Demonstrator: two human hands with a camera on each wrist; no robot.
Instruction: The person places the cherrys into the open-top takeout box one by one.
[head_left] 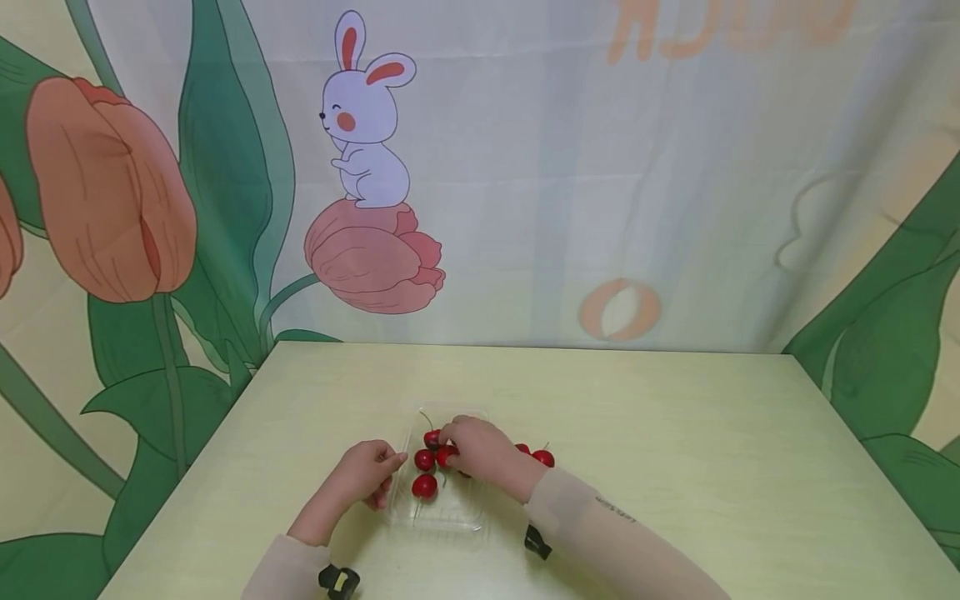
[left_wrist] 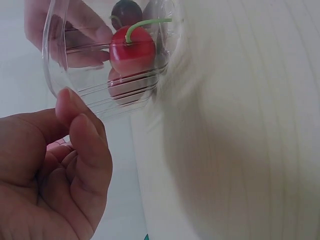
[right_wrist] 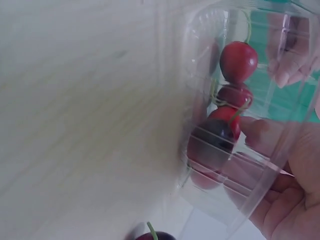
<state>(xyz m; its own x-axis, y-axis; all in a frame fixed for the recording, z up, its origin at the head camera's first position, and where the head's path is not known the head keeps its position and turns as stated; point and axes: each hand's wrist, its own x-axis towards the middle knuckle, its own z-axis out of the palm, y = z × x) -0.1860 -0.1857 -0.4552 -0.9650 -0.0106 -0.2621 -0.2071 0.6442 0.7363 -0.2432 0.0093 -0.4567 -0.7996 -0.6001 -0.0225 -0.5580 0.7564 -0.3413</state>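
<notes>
A clear plastic box (head_left: pixel 450 523) stands on the table with several red cherries inside, some with green stems. My left hand (head_left: pixel 363 475) is at its left side and pinches the rim between thumb and finger, as the left wrist view shows at the box's edge (left_wrist: pixel 55 75). From above, my right hand (head_left: pixel 480 450) reaches into the box and holds a cherry (head_left: pixel 446 456) at its fingertips. Beside that one lie other cherries, one nearest the front (head_left: pixel 424 487). In the right wrist view a dark cherry (right_wrist: pixel 210 142) sits low against the near wall.
More cherries (head_left: pixel 543 458) lie on the table to the right of the box, partly behind my right forearm. The pale table (head_left: pixel 675 450) ends at a printed curtain (head_left: pixel 510 208) at the back. Each wrist bears a small black device (head_left: pixel 339 581).
</notes>
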